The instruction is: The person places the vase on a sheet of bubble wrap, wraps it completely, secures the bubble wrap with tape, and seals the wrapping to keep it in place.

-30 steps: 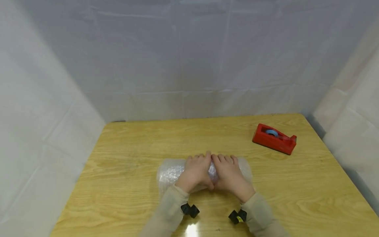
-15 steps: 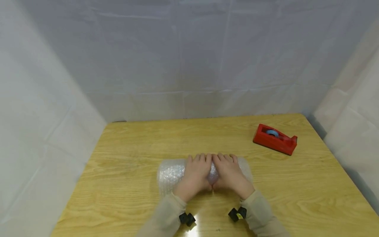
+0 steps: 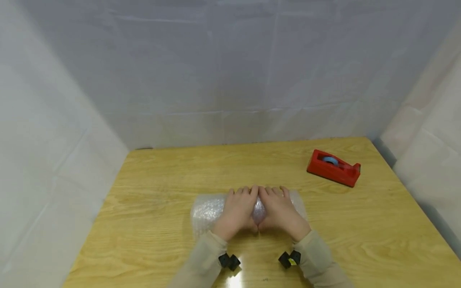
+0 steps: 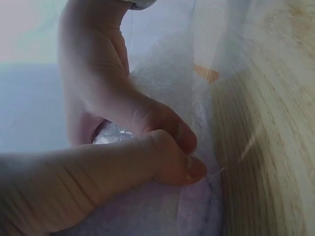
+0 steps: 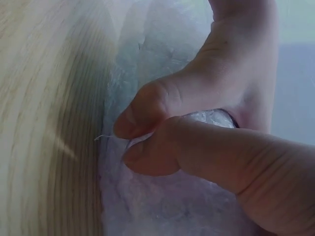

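Observation:
A roll of clear bubble wrap (image 3: pixel 207 211) lies crosswise on the wooden table. My left hand (image 3: pixel 237 211) grips it just left of its middle, fingers over the top and thumb on the near side. Right beside it, my right hand (image 3: pixel 282 214) holds the roll the same way. Both index fingers and both thumb tips meet or nearly meet, leaving a small gap where a purplish patch of the roll shows. In the left wrist view, the thumbs press on the bubble wrap (image 4: pixel 162 78) close to the tabletop. The far-side fingertips are hidden behind the roll.
A red tape dispenser (image 3: pixel 333 168) with a blue-cored tape roll stands at the back right of the table (image 3: pixel 151 176). White sheeting (image 3: pixel 216 72) hangs behind the table and along both sides.
My left hand has shifted slightly on the roll, its wrist a little lower and its thumb now level with the right thumb. The right hand and the roll have barely moved.

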Motion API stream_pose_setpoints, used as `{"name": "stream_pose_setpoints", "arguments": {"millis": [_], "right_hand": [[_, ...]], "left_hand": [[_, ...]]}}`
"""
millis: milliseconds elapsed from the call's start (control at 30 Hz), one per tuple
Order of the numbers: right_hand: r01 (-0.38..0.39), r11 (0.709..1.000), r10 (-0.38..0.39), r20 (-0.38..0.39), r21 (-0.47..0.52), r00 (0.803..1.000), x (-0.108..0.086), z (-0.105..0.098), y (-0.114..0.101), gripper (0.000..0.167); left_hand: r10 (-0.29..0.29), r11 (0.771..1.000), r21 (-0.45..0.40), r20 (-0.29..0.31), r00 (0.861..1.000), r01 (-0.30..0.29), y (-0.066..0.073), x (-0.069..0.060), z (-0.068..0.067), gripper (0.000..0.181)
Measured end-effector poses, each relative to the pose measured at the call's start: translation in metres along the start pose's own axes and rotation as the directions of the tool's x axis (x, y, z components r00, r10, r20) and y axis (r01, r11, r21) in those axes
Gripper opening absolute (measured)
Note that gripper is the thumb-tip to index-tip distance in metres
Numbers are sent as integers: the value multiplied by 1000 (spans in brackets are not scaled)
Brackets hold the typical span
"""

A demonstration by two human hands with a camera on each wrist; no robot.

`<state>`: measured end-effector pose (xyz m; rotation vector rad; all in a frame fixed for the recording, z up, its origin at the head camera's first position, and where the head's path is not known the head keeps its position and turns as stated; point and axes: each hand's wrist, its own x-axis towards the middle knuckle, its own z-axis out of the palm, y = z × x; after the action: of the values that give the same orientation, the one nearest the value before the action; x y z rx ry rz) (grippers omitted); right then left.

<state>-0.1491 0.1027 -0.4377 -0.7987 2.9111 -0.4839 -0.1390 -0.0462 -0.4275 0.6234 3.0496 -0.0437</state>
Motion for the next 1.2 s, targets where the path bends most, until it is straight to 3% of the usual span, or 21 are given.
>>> {"name": "stream_pose_setpoints", "arguments": {"millis": [200,333,567,867,1200], "right_hand": [[-28,996,26,-21,-89,999,0,-1,-5,101],[-39,989,33,-44,-145,998,-2,2,-9,99],[-39,992,29,-85,-121,996,-1,5,-8,96],[-20,997,13,-89,-79,996,6,8,-4,96],[-55,998,55,11,-31,998,13,3,0,96]], "left_hand": [[4,1000,0,2,1000,-4,1,5,-4,99],[7,1000,-16,42,999,-6,-1,8,-7,96],[14,998,-57,88,996,-9,-4,10,-9,105],[57,996,-69,-5,998,-57,-11,7,-3,101],[47,995,91,-82,996,-40,-7,-6,-4,109]]}}
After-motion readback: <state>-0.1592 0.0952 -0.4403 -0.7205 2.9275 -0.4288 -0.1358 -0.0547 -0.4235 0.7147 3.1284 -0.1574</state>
